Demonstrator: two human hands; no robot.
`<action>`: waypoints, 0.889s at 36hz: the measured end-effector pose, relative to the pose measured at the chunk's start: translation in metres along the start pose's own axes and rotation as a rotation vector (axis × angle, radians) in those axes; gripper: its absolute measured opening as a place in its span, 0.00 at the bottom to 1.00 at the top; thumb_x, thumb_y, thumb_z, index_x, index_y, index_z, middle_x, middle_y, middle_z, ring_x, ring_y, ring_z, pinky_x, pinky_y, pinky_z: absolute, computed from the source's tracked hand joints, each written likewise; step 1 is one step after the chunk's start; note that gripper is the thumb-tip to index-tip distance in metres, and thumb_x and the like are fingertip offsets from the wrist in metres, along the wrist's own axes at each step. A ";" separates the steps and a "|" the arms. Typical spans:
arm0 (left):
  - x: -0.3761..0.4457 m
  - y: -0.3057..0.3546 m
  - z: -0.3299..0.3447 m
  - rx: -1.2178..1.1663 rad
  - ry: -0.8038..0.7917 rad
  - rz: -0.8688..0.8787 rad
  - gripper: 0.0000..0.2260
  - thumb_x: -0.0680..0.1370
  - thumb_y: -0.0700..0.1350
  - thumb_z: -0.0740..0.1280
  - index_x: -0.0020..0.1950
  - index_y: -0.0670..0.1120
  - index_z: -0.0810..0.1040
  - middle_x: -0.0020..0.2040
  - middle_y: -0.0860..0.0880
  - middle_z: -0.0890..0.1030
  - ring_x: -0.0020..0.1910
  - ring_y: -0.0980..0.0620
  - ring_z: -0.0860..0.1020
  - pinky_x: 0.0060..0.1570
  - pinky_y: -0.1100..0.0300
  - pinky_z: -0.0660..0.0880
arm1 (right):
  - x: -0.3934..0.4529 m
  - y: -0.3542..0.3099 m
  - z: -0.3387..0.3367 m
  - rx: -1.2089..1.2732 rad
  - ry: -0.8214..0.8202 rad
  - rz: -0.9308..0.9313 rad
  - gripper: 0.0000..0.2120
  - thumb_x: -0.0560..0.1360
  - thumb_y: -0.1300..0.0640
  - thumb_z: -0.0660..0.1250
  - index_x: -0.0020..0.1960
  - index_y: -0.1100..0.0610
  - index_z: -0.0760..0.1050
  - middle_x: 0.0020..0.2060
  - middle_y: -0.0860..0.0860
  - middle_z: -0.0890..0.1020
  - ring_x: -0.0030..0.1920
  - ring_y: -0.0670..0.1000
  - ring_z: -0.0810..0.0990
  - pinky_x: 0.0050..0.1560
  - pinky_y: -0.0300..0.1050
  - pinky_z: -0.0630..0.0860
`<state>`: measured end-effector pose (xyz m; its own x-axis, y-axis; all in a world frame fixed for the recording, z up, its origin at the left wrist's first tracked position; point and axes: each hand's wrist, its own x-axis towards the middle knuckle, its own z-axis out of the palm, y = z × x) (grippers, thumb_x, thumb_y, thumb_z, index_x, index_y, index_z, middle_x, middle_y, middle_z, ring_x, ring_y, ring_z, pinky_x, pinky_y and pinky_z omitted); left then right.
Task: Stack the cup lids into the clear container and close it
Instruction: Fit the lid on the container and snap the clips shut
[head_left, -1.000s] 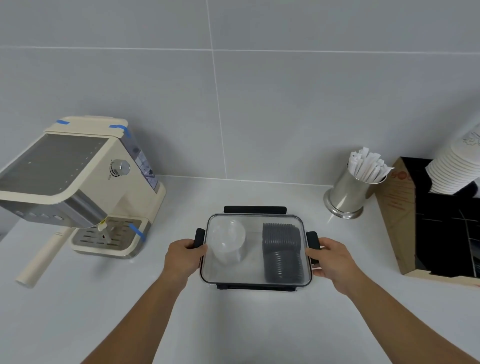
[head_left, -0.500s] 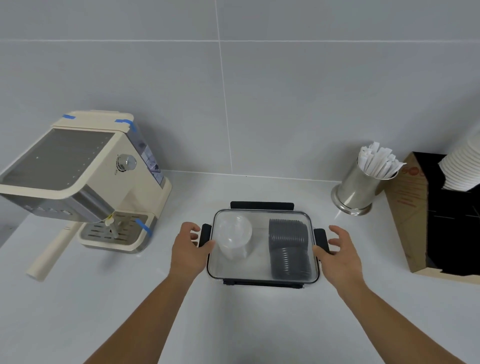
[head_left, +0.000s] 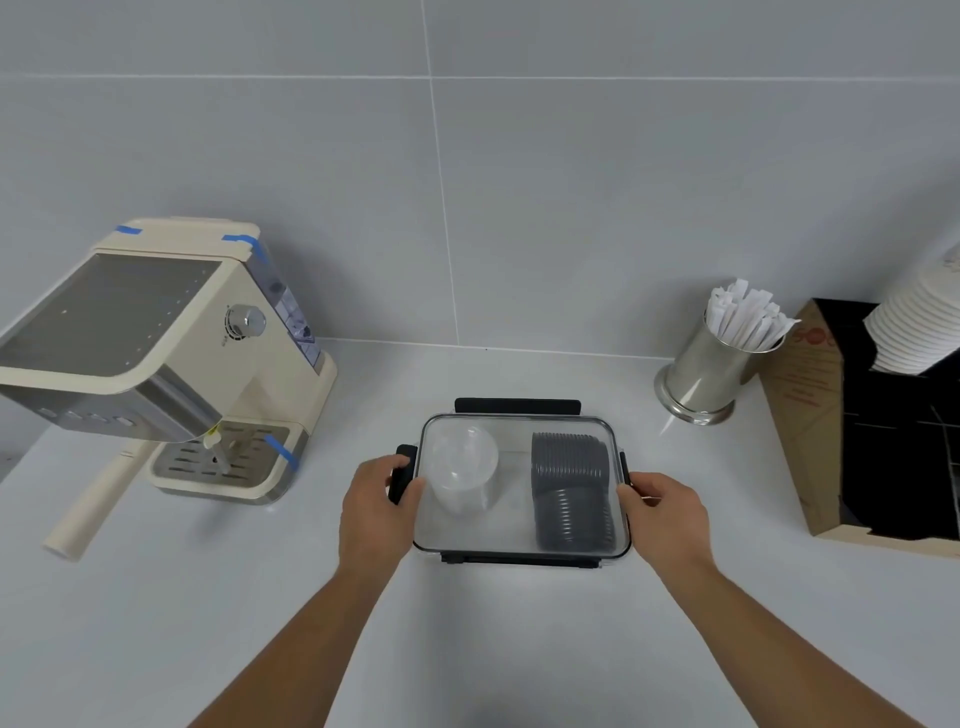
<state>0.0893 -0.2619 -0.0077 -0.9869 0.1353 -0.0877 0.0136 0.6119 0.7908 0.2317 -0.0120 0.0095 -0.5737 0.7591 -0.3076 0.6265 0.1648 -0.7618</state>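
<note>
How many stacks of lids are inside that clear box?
2: a clear stack on the left and a dark grey stack on the right of the clear container. None seem hidden.

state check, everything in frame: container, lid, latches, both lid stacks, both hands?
clear container: on counter, lid on.
far latch: flipped out.
left latch: sticking out.
right latch: down against the wall.
clear lids: stacked inside, left.
grey lids: stacked inside, right.
left hand: gripping left latch.
right hand: curled at right end.
</note>
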 end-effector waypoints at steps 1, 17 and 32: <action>-0.001 0.000 0.000 -0.016 -0.009 -0.026 0.16 0.76 0.46 0.71 0.63 0.47 0.78 0.58 0.50 0.80 0.53 0.51 0.78 0.53 0.60 0.73 | 0.001 0.000 -0.001 -0.003 -0.006 0.006 0.06 0.77 0.57 0.66 0.47 0.52 0.81 0.41 0.48 0.84 0.42 0.49 0.81 0.40 0.42 0.76; 0.009 0.010 -0.006 0.026 -0.154 -0.121 0.06 0.77 0.44 0.68 0.41 0.53 0.81 0.38 0.55 0.83 0.42 0.52 0.82 0.41 0.65 0.76 | 0.015 -0.011 -0.014 -0.018 -0.108 0.113 0.06 0.74 0.60 0.70 0.39 0.54 0.84 0.35 0.54 0.85 0.35 0.54 0.83 0.46 0.53 0.84; 0.008 0.023 -0.010 -0.002 -0.198 -0.233 0.06 0.77 0.44 0.65 0.42 0.53 0.79 0.39 0.55 0.81 0.47 0.47 0.81 0.47 0.57 0.77 | 0.016 -0.015 -0.021 -0.086 -0.254 0.124 0.04 0.72 0.60 0.71 0.45 0.54 0.83 0.41 0.55 0.86 0.46 0.58 0.84 0.55 0.58 0.81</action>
<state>0.0797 -0.2545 0.0154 -0.9128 0.1410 -0.3832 -0.2101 0.6426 0.7369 0.2238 0.0114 0.0283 -0.5967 0.5965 -0.5369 0.7365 0.1412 -0.6616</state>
